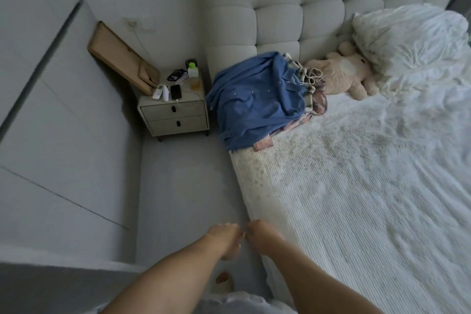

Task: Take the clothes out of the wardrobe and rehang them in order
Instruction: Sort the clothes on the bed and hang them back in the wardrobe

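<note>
Left hand (224, 234) and right hand (262, 233) meet low over floor strip beside bed edge; grip blurred, cannot tell. Crumpled blue button-up shirt (252, 99) heaped on white ribbed bedspread (356, 186) corner, overhanging the edge near cream two-drawer nightstand (175, 115); wardrobe doors (51, 109) left

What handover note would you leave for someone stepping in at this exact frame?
Left hand and right hand: both empty, fingers loosely curled, close together above the floor by the bed's edge; nothing in either grip.
Clothes: crumpled blue button-up shirt lies on top of a plaid garment, piled on the white ribbed bedspread near the tufted headboard.
Done: these clothes lie out on the bed.
Left: pick each up and rehang in order. No hangers visible; the wardrobe interior is out of view.
</note>
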